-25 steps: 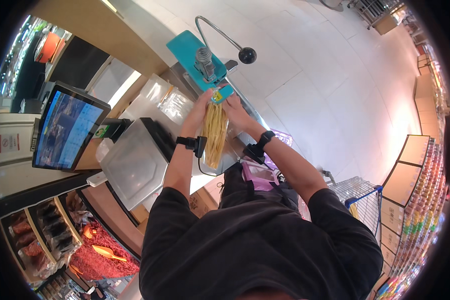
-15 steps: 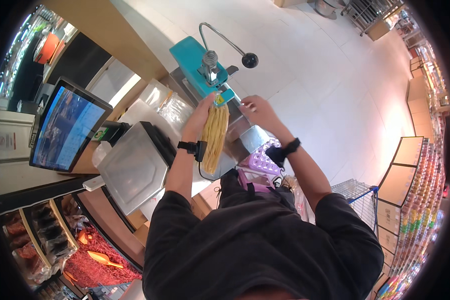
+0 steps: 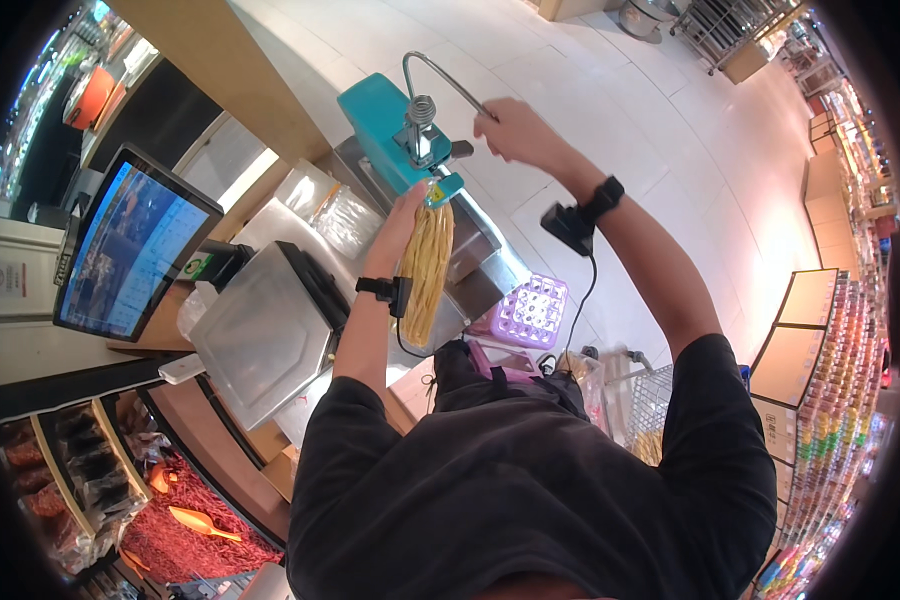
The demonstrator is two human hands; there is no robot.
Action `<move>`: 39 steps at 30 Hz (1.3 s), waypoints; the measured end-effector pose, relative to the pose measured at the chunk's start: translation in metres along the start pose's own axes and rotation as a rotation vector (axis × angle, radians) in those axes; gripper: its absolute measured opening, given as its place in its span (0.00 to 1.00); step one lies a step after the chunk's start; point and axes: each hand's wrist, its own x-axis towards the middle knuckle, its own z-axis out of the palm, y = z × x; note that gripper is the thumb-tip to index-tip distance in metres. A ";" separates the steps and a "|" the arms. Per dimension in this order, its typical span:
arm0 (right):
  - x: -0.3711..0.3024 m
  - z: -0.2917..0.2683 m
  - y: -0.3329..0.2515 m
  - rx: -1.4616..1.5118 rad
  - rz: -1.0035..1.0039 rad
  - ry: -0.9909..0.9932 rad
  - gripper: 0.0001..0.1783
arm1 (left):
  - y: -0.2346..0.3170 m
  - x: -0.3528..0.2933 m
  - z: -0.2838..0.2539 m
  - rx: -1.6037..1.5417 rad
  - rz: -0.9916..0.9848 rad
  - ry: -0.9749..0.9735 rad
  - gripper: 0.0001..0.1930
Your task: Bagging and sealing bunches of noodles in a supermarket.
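Observation:
A teal bench-top press [image 3: 378, 115] stands ahead of me, with a coiled spring and a long curved metal lever [image 3: 448, 74] on top. My right hand [image 3: 522, 135] is closed round the end of that lever, hiding its black ball knob. On the left, my left hand [image 3: 398, 228] grips the top of a bundle of long yellowish strips [image 3: 428, 285], possibly bagged. The bundle's top meets the press's small teal front piece [image 3: 444, 190], and its strips hang toward me. My left fingertips are partly hidden there.
Left of the bundle are a flat metal-topped scale [image 3: 260, 335], clear plastic bags [image 3: 335, 205] and a monitor [image 3: 135, 245]. A purple crate [image 3: 530, 310] sits below the metal stand. A wire cart [image 3: 655, 405] is at my right, near stacked cartons [image 3: 795, 330].
My right hand has moved up and away from beside the bundle and closed on the lever's knob. My left hand and the bundle have hardly moved.

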 end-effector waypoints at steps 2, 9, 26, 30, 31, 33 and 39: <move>-0.012 0.008 0.005 -0.014 -0.036 0.088 0.21 | -0.004 0.003 0.001 -0.011 -0.002 0.029 0.30; -0.051 0.049 0.070 -0.122 -0.153 0.259 0.21 | -0.029 0.015 -0.012 0.056 0.040 0.109 0.30; -0.107 0.191 0.227 0.030 -0.063 0.513 0.11 | -0.025 0.008 -0.004 0.115 0.018 -0.037 0.37; -0.105 0.192 0.222 0.036 -0.134 0.571 0.13 | -0.019 -0.001 0.004 0.078 -0.010 -0.046 0.38; -0.104 0.193 0.227 0.038 -0.134 0.575 0.13 | -0.017 0.000 0.006 0.087 0.001 -0.042 0.38; -0.103 0.194 0.234 -0.027 -0.106 0.537 0.10 | -0.014 0.000 0.010 0.099 0.016 -0.037 0.38; -0.098 0.199 0.241 0.038 -0.132 0.514 0.10 | -0.012 -0.002 0.012 0.132 0.050 -0.046 0.38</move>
